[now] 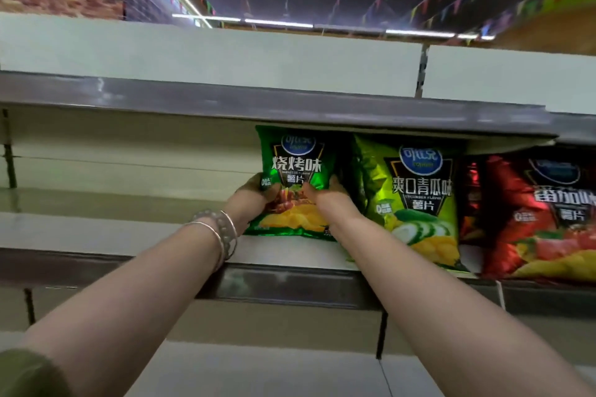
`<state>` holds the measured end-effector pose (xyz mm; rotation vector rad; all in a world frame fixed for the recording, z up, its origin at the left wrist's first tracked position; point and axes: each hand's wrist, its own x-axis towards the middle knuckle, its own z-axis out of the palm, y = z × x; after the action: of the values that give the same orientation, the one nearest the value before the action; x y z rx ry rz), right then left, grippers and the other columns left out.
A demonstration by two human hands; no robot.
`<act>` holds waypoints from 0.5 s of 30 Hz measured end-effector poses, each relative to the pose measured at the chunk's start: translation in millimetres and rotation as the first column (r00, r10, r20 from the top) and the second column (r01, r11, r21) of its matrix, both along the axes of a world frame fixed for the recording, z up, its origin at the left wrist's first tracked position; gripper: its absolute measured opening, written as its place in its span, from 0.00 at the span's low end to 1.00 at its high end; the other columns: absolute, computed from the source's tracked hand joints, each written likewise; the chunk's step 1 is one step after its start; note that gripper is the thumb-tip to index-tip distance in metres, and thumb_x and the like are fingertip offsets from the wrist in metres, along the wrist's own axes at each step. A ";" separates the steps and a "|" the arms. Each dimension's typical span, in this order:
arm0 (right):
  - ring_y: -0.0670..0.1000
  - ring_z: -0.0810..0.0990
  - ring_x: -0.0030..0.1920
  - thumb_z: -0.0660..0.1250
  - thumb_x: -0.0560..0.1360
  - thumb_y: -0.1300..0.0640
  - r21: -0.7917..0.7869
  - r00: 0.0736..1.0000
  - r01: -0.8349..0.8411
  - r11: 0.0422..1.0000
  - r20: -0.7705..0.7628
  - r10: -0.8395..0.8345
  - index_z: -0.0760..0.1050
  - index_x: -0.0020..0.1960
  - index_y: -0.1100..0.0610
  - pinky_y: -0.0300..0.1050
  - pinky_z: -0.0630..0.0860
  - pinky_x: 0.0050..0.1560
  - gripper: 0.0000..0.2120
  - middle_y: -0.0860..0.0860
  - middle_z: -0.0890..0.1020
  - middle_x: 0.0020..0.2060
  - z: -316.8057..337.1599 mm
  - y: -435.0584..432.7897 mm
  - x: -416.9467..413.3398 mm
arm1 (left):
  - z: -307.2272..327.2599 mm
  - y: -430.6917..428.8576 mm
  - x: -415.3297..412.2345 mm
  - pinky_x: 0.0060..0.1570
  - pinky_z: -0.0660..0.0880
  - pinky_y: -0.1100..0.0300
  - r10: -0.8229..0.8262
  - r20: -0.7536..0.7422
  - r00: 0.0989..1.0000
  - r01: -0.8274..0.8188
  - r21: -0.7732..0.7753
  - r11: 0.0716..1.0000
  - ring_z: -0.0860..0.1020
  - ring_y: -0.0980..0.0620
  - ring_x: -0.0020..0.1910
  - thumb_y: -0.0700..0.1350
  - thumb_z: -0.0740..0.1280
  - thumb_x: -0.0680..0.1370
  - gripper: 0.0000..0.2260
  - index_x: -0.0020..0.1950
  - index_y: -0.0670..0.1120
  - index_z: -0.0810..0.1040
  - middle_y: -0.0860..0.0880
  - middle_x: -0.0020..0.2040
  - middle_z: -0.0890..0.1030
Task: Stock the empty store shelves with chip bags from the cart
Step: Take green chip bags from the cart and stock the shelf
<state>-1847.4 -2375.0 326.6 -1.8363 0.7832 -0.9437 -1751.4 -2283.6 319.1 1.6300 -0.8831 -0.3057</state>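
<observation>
While you are reaching both arms up to the shelf, your left hand is gripping the lower left edge of the dark green chip bag, with the thumb lying on the front and the fingers curling behind. Your right hand is pinching the bag's lower right side in the same way, thumb on the front and fingers hidden behind it. The bag is standing upright on the shelf, set back from the front edge, with its top sitting just under the upper shelf. A lime green chip bag is standing just beside it on the right; whether the two are touching cannot be told. A red chip bag is standing toward the shelf's right end, reaching the front edge. Silver bracelets are sitting on your left wrist, just above that front edge.
</observation>
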 end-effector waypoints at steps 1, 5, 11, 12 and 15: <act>0.57 0.64 0.71 0.64 0.78 0.53 0.007 1.000 0.002 1.000 0.022 -0.002 0.51 0.76 0.59 0.44 0.64 0.66 0.34 0.57 0.63 0.73 -1.2 1.6 1.3 | 1.7 0.9 -1.1 0.50 0.67 0.57 0.000 -0.002 1.000 0.000 0.018 1.000 0.75 0.46 0.57 0.47 0.60 0.81 0.16 0.69 0.47 0.69 0.45 0.62 0.77; 0.59 0.64 0.71 0.62 0.79 0.51 -0.045 0.997 0.035 0.998 -0.071 -0.038 0.45 0.77 0.59 0.47 0.63 0.68 0.36 0.59 0.61 0.73 -2.7 7.7 -0.9 | 5.2 11.6 -7.5 0.56 0.65 0.56 0.065 0.045 0.997 -0.071 0.140 0.988 0.70 0.45 0.67 0.52 0.59 0.81 0.27 0.77 0.50 0.53 0.46 0.71 0.70; 0.58 0.65 0.67 0.63 0.74 0.65 -0.416 0.986 0.138 0.899 0.143 -0.085 0.59 0.70 0.63 0.42 0.60 0.64 0.26 0.60 0.63 0.68 8.0 62.9 -31.9 | 4.5 49.8 -39.3 0.53 0.68 0.61 0.307 0.083 0.948 -0.306 -0.024 0.952 0.72 0.45 0.63 0.48 0.67 0.77 0.28 0.73 0.43 0.62 0.42 0.67 0.71; 0.56 0.66 0.66 0.63 0.73 0.66 -0.461 0.977 0.099 0.882 0.213 0.001 0.62 0.68 0.64 0.39 0.59 0.62 0.24 0.60 0.64 0.66 6.0 78.5 -34.3 | 2.0 59.8 -47.1 0.56 0.69 0.60 0.339 0.113 0.934 -0.333 -0.075 0.940 0.72 0.45 0.63 0.46 0.67 0.77 0.25 0.71 0.43 0.64 0.42 0.66 0.71; 0.48 0.66 0.59 0.61 0.72 0.69 -0.510 0.904 -0.061 0.858 0.336 0.264 0.66 0.63 0.66 0.34 0.60 0.60 0.20 0.59 0.68 0.60 -11.3 124.5 -33.2 | -17.2 99.5 -69.0 0.60 0.71 0.56 0.427 0.168 0.888 -0.394 -0.198 0.897 0.73 0.47 0.60 0.41 0.66 0.76 0.21 0.67 0.43 0.66 0.43 0.64 0.71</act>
<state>-1880.6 -2250.6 315.3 -1.9945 0.1246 -1.4371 -1820.5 -2184.1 301.9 1.6713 -0.6700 0.2330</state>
